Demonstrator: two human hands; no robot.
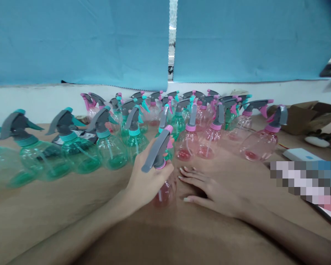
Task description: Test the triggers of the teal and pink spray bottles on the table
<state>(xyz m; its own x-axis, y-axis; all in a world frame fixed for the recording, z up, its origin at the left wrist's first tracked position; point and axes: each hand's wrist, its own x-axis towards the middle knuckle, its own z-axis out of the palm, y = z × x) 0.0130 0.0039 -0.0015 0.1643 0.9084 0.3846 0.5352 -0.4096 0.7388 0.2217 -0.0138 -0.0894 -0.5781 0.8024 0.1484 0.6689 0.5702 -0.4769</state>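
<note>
My left hand [150, 175] is wrapped round the neck of a pink spray bottle [163, 195] with a grey trigger head, standing near the middle of the table. Its clear pink body shows below my fingers; part of the neck is hidden by them. My right hand [206, 187] lies flat on the wooden table [198, 239], fingers stretched toward that bottle and holding nothing. Just beyond my hands stand a pink spray bottle [187, 145] and a similar pink bottle [209, 143]. Close to my left hand is a green spray bottle [136, 143].
Several green bottles [81, 156] line the left side, and more pink and green ones crowd the back. Right of them stand a pink bottle [259, 145], a cardboard box [306, 116] and a white box [302, 154]. A blue cloth [79, 44] hangs behind.
</note>
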